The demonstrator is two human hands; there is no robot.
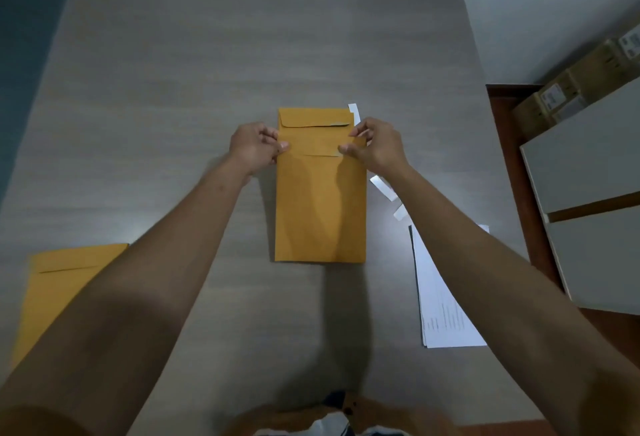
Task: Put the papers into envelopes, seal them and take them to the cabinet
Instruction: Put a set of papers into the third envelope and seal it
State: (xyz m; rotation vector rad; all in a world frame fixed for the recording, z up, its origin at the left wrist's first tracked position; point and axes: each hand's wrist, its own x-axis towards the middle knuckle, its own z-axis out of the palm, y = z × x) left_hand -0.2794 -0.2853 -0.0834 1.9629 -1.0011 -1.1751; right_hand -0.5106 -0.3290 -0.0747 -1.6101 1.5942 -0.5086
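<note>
A yellow-brown envelope (320, 203) lies lengthwise in the middle of the grey table (173, 89), its flap folded down at the far end. My left hand (254, 148) pinches its left edge just below the flap. My right hand (375, 146) pinches the right edge at the same height. A second envelope (59, 283) of the same colour lies at the near left, partly under my left forearm. A stack of white printed papers (446, 311) lies at the near right, partly hidden by my right forearm.
White peel-off strips (382, 186) lie on the table right of the envelope, and another strip (355, 112) shows behind its far right corner. A grey cabinet (588, 165) stands to the right. Cardboard boxes (568, 96) sit behind it.
</note>
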